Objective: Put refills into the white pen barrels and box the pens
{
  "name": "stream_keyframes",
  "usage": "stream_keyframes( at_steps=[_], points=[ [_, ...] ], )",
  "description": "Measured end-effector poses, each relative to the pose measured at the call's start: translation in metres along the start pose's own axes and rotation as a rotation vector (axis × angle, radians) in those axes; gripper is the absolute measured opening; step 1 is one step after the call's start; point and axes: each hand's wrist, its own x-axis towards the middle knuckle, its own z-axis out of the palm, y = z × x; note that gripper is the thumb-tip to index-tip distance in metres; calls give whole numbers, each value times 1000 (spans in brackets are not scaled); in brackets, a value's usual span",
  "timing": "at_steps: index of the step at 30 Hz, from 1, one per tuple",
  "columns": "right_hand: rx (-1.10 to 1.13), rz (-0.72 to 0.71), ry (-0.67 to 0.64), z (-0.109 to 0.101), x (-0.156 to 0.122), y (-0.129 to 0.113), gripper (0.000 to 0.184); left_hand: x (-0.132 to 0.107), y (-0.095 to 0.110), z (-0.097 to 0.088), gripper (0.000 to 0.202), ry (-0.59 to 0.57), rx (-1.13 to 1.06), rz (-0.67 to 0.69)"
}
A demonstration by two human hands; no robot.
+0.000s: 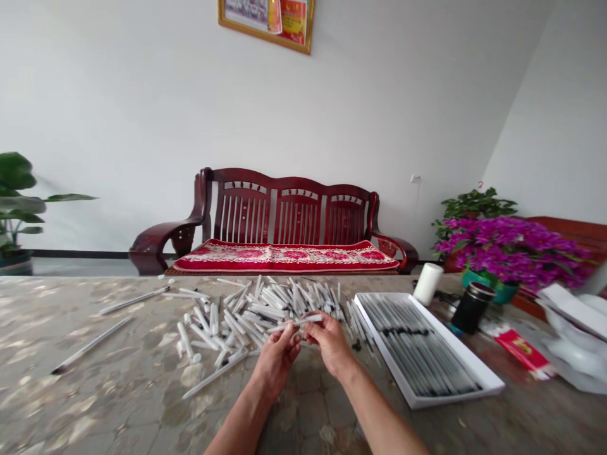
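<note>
A whitish, translucent pen (309, 320) lies crosswise between my two hands, just in front of a heap of pen parts. My left hand (277, 355) pinches its left portion between thumb and fingers. At the right portion, the fingers of my right hand (332, 346) are closed on it. Whether it is one piece or a barrel with a cap, I cannot tell. Loose pen barrels and caps (237, 325) spread behind and left of my hands. A white box (455, 401) at my right holds rows of pens (422, 351).
Two pens (92, 344) lie apart on the patterned tablecloth (118, 392) at left. Small black pieces (356, 345) sit beside the box. Beyond it stand a white cylinder (428, 284), a dark jar (473, 308), purple flowers (512, 249) and a red packet (524, 352).
</note>
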Motion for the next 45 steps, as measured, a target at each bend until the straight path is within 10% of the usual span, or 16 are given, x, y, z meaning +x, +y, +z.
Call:
stream_keyframes(
  at_steps=[12, 24, 37, 45],
  points=[
    [-90, -66, 352, -100, 15, -51, 49, -3, 0, -5, 11, 17, 200, -32],
    [-1180, 185, 389, -228, -26, -98, 26, -1, -4, -5, 16, 6, 218, -36],
    [-1753, 270, 261, -212, -38, -75, 20, -8, -9, -12, 42, -90, 495, 191],
    [-1689, 33, 37, -113, -14, -68, 22, -2, -24, -7, 38, -55, 681, 245]
  ],
)
